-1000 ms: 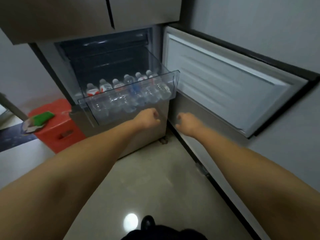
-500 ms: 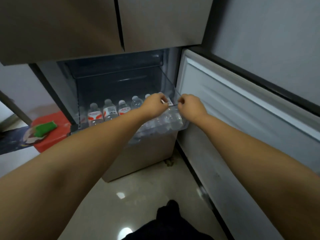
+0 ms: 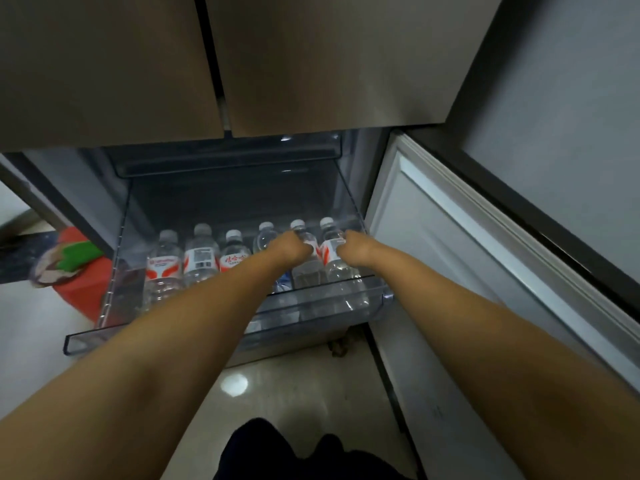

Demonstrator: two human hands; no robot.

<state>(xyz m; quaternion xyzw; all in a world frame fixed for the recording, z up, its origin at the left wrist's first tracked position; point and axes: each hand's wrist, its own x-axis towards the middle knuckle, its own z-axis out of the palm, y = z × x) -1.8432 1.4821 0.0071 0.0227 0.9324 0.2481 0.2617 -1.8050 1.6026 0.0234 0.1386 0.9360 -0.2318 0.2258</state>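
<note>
Gripping the second-from-right bottle [image 3: 297,224] (clear plastic, white screw cap, red-and-white label) with the left hand [image 3: 291,249]: fingers curling narrow round its shoulder, cap poking out just beyond the knuckles. Gripping the rightmost bottle [image 3: 341,271] (same clear plastic, white cap, red-and-white label) with the right hand [image 3: 353,249]: fingers wrapping the label band from the right side, fingertips hiding behind the hand, so not telling how far round.

Holding both bottles upright, side by side, at the right end of a six-bottle row inside the transparent plastic drawer [image 3: 81,342], just behind its near wall. Seeing the other four bottles [image 3: 201,258] standing upright to the left, packed shoulder to shoulder.

Noting the drawer sitting pulled out, with smooth see-through walls and a thick rounded front lip. Noting brushed-metal upper doors [image 3: 311,64] overhead, the white moulded liner of the open lower door [image 3: 450,258] at right, a red plastic box [image 3: 81,296] with a green item [image 3: 78,256] on top at left, and glossy pale floor tile [image 3: 294,393] near, reflecting a lamp spot.
</note>
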